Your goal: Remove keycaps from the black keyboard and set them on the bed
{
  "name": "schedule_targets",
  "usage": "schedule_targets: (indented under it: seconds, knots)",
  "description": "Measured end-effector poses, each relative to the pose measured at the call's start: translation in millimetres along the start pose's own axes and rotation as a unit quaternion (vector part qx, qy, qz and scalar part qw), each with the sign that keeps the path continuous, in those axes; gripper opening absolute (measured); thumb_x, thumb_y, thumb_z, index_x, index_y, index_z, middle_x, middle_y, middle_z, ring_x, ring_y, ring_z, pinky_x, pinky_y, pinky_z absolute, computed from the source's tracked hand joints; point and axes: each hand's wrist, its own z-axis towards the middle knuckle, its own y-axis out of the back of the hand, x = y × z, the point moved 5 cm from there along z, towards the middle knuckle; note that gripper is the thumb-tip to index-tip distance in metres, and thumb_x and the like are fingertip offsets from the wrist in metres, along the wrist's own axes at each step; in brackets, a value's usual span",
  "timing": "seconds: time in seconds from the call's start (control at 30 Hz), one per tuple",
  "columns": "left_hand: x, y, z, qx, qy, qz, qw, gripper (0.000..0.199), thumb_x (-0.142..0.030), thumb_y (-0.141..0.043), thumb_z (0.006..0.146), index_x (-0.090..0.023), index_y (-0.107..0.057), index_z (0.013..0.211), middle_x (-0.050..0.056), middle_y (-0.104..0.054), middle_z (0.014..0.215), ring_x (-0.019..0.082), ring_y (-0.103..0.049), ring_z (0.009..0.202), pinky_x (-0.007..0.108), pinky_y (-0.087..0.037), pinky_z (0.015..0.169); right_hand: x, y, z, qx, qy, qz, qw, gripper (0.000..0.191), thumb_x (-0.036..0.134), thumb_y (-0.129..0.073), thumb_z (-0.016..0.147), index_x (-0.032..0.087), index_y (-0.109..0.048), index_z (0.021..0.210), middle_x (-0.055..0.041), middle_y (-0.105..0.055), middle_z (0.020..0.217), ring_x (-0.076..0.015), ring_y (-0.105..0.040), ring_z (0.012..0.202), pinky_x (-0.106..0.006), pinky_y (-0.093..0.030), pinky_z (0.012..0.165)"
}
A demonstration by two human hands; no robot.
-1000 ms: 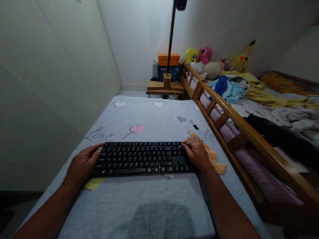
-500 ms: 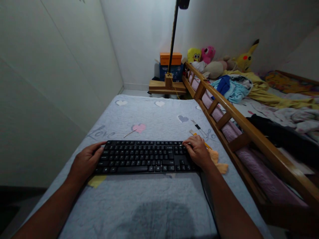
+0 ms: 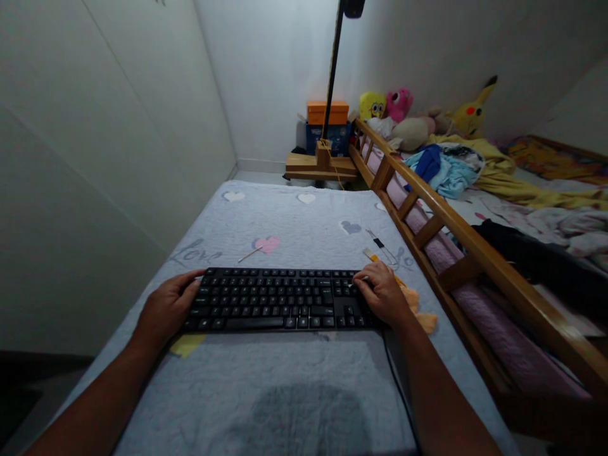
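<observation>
A black keyboard [image 3: 266, 301] lies flat on the pale blue cloth. Its left end sits in the grip of my left hand [image 3: 171, 303], thumb and fingers at the edge. Over the keys at the right end, my right hand [image 3: 382, 291] pinches a cotton swab [image 3: 351, 285], whose white tip reaches down to the keys. A second cotton swab [image 3: 250, 254] rests beyond the keyboard, across a printed pink heart. Partly hidden behind my right hand are a brush [image 3: 370, 254] with an orange handle and an orange cloth [image 3: 426, 322]. Metal tweezers [image 3: 380, 244] with a black band lie farther back.
A wooden bed rail [image 3: 427, 199] runs along the right side, with clothes and plush toys on the bed behind it. At the far end stand a wooden stand base [image 3: 304, 166] with a dark pole and an orange box [image 3: 327, 113]. The keyboard's cable [image 3: 398, 380] trails toward me.
The swab tip in my right hand has moved slightly toward me over the right-hand keys. My left hand keeps its hold on the keyboard. The whole view has shifted a little.
</observation>
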Motion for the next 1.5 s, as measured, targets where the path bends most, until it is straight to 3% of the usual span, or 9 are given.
schedule_targets:
  seconds: [0.43,0.83,1.5]
  knots:
    - [0.0,-0.8,1.4,-0.004,-0.017,0.027,0.999,0.049,-0.046,-0.042,0.085,-0.019,-0.066,0.118,0.008,-0.070,0.115,0.024,-0.065,0.104,0.036,-0.048,0.093,10.0,-8.9,2.5,0.028,0.022,0.013,0.999,0.017,0.019,-0.052,0.090,0.022,-0.067,0.080,-0.0041,-0.066,0.080,-0.0209,-0.054,0.087,-0.040,-0.038,0.086]
    - [-0.8,-1.0,-0.1,0.012,0.011,0.018,1.000,0.050,-0.046,-0.041,0.084,-0.019,-0.064,0.120,0.008,-0.067,0.121,0.024,-0.062,0.109,0.037,-0.045,0.097,-1.7,0.7,-0.5,0.012,0.006,-0.001,1.000,0.014,0.018,-0.055,0.087,0.021,-0.064,0.077,-0.0026,-0.065,0.078,-0.0208,-0.054,0.087,-0.039,-0.037,0.086]
    - [-1.3,0.0,1.0,0.000,-0.007,0.029,1.000,0.050,-0.048,-0.041,0.084,-0.021,-0.066,0.117,0.008,-0.070,0.116,0.025,-0.064,0.105,0.036,-0.047,0.095,-13.2,-3.2,1.5,-0.027,-0.021,-0.022,0.999,0.014,0.019,-0.055,0.088,0.022,-0.066,0.081,-0.0040,-0.067,0.084,-0.0233,-0.053,0.091,-0.040,-0.036,0.086]
